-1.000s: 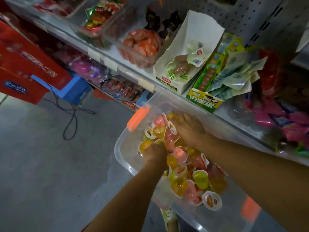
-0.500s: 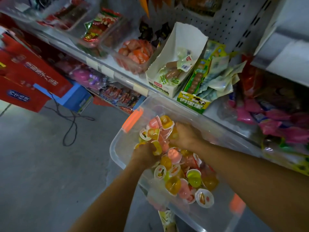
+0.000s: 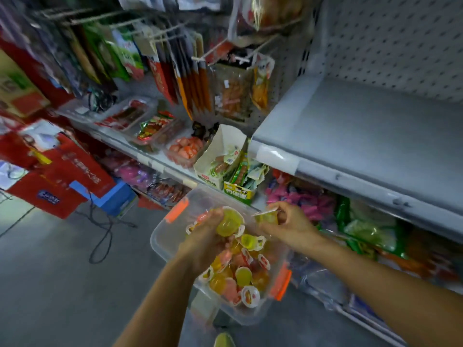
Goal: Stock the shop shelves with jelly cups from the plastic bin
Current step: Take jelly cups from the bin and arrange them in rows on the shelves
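I see left hand point(image 3: 204, 237), grip curled round a bunch of jelly cups point(image 3: 228, 224) over the plastic bin point(image 3: 161, 236). Right hand point(image 3: 292, 225) grip pinches one yellow cup point(image 3: 267, 218).

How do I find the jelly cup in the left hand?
Find the clear plastic bin with orange clips, in front of the shelves. Above its far end, the left hand holds a yellow jelly cup. Unlike the loose cups heaped in the bin, it is lifted, and shows more fully than the cup in the right hand.
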{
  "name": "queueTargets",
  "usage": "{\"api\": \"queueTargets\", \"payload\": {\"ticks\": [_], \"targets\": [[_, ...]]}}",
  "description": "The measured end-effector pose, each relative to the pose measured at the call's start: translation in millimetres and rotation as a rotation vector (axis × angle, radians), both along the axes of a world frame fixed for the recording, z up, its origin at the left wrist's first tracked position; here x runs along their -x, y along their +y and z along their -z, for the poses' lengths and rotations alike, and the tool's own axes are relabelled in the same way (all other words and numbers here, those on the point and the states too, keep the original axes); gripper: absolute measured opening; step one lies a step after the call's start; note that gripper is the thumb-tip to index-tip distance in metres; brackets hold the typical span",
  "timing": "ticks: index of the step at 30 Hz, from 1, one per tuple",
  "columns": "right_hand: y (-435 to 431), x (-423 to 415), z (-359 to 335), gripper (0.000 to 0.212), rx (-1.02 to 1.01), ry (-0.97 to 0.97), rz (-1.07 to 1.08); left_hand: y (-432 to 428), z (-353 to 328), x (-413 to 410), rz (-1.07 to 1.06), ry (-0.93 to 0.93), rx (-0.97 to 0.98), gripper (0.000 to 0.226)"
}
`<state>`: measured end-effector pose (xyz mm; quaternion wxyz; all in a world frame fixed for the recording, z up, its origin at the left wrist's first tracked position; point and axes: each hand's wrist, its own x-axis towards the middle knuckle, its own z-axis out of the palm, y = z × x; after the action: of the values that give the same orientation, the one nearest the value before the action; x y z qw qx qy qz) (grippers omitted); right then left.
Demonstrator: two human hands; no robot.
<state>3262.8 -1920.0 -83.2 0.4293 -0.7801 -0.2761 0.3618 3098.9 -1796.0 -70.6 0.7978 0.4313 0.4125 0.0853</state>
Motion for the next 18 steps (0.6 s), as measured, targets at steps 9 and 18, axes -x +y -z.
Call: {"api": "queueTargets", "payload": {"ticks": [9,18], "targets": [[-131,-31,-149,0.042,-0.168,-0.161,-0.021,-112,-132,-32,-0.039,-0.1,-0.438,0.045],[-227,-56,-263,0.039,-0.274,-0.242,-0.008,-187,-242,-82,0.141,-0.144,-0.815,0.044]]}}
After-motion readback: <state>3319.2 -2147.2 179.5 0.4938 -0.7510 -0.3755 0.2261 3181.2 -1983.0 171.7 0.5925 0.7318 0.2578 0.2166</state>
